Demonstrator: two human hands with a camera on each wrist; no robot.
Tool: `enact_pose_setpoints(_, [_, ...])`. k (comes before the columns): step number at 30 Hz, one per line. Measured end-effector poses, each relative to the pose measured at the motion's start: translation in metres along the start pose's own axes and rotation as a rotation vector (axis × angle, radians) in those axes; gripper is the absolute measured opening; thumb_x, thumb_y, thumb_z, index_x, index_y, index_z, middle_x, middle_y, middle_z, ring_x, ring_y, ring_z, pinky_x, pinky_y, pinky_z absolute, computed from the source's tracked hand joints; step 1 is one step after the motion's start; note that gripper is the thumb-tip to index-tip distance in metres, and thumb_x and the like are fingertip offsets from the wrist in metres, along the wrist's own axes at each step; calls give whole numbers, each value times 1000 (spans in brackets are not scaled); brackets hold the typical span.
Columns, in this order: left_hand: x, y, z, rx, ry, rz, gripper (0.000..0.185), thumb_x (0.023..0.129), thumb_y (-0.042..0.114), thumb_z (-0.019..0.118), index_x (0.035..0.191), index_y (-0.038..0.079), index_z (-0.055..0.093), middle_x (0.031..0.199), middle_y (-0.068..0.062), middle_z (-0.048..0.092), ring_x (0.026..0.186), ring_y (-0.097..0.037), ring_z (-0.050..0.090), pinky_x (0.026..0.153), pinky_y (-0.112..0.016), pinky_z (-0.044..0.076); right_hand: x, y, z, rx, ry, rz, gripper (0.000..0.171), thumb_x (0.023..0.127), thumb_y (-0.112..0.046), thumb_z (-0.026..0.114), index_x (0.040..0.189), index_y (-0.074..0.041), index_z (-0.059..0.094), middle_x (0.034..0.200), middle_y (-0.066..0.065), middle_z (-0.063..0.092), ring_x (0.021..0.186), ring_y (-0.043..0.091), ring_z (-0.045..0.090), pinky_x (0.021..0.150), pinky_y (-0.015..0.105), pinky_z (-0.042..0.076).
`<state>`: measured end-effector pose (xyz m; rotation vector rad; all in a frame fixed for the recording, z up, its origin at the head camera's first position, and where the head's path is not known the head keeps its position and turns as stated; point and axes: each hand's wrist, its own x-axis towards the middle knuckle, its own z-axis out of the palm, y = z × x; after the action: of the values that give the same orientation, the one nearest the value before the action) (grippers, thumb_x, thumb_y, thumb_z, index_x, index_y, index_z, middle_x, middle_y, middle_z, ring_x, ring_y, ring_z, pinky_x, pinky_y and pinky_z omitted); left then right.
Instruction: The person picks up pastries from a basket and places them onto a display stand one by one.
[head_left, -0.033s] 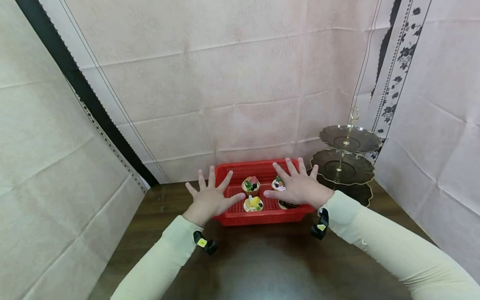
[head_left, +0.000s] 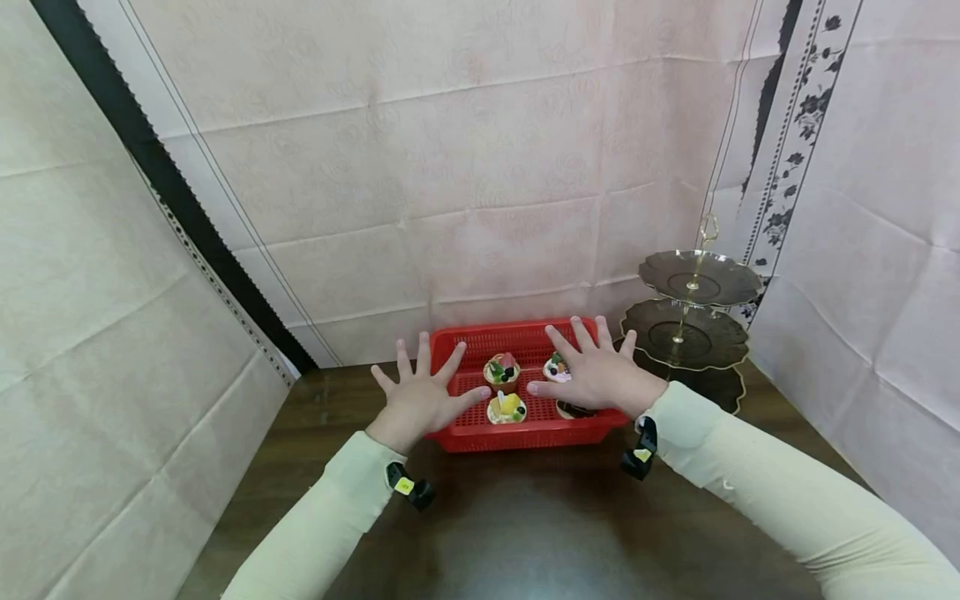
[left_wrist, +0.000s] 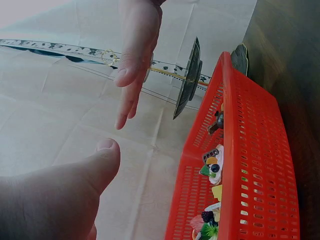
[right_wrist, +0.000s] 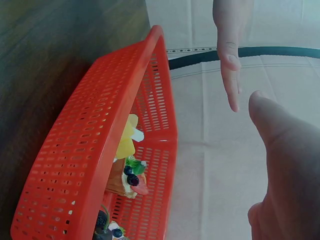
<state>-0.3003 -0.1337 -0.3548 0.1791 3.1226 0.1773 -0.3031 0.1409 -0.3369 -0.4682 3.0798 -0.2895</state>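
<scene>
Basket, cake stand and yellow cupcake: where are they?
Basket [head_left: 525, 433], head view, on its near red wall.
Cake stand [head_left: 701, 279], head view, on the top plate.
Yellow cupcake [head_left: 507, 407], head view, on its yellow topping.

— What sort of place is this?

— A staged recording corner rather than a lived-in room. Pale pink cloth sheets [head_left: 450, 150] with fold creases hang as walls on three sides — one strip at the right carries a black floral border [head_left: 806, 108].

— Any furniture?

— Only a dark wooden table [head_left: 525, 533] pushed against the cloth. On it sit a red plastic basket [head_left: 525, 433] of little decorated cupcakes [head_left: 507, 408] and a gold three-tier serving stand [head_left: 693, 321], so it is dressed like a pastry display.

— Anything else that marks it as a set?

— Small cameras strapped at the person's wrists [head_left: 411, 487].
</scene>
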Motion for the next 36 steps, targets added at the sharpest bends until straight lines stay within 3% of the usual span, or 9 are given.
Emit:
enact_pose_setpoints(17, [2, -3, 6, -20, 33, 40, 96, 83, 82, 49, 161, 40, 12, 168, -17, -11, 149, -50, -18, 105, -81, -9, 6, 11, 5, 69, 33, -13, 110, 80, -86, 50, 164, -26, 12, 168, 19, 5, 150, 51, -8, 105, 81, -6])
enact_pose_setpoints(22, [1, -7, 10, -28, 70, 72, 98, 81, 80, 56, 161, 39, 17, 169, -18, -2, 150, -49, -10, 109, -77, -5, 3, 17, 10, 89, 86, -48, 107, 81, -82, 55, 163, -23, 19, 167, 19, 17, 152, 48, 6, 108, 80, 6])
enact_pose_setpoints(30, [-6, -10, 21, -34, 125, 119, 99, 76, 73, 69, 159, 35, 31, 158, -19, 29, 145, -47, 21, 110, -77, 11, -6, 30, 26, 114, 109, -83, 98, 81, -71, 69, 157, -17, 38, 158, 20, 37, 146, 46, 28, 111, 69, 26])
enact_pose_setpoints(36, [-10, -14, 34, -75, 161, 146, 92, 74, 64, 78, 154, 32, 44, 149, -18, 42, 135, -41, 36, 112, -71, 23, -14, 38, 38, 131, 184, -107, 79, 84, -59, 73, 145, -12, 55, 138, 14, 59, 126, 34, 53, 105, 59, 42])
